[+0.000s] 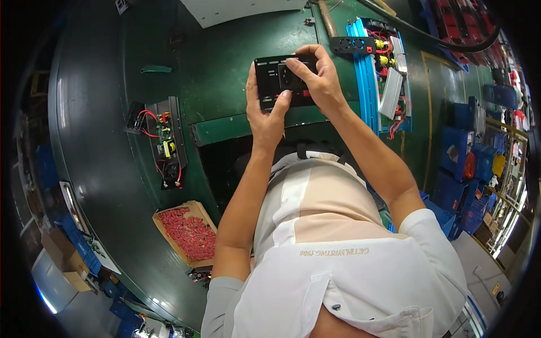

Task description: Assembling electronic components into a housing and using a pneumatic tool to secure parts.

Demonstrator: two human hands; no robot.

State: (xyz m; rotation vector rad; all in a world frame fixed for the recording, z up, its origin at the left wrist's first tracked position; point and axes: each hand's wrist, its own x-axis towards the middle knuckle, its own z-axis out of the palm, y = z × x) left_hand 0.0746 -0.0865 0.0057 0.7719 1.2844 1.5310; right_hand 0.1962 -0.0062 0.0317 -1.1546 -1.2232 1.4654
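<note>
Above the green workbench [225,53] I hold a black rectangular panel [269,81] with a dark socket-like inset and small red and pale parts. My left hand [266,121] grips its left and lower edges, the thumb lying on its face. My right hand [321,84] is closed round its right side, with the thumb pressed near the inset. The panel's back and right part are hidden by my fingers. Just right of my right hand stands a blue finned metal housing [365,84] with circuit boards, yellow coils and wires. A black fan plate [352,45] sits at its far end.
On the left bench lies a circuit board assembly [166,132] with red wires. Nearer, a cardboard box [197,209] holds many small red parts. A green object [156,69], a white sheet [242,11] and a wooden handle [327,19] lie farther off. Blue bins [453,152] stand right.
</note>
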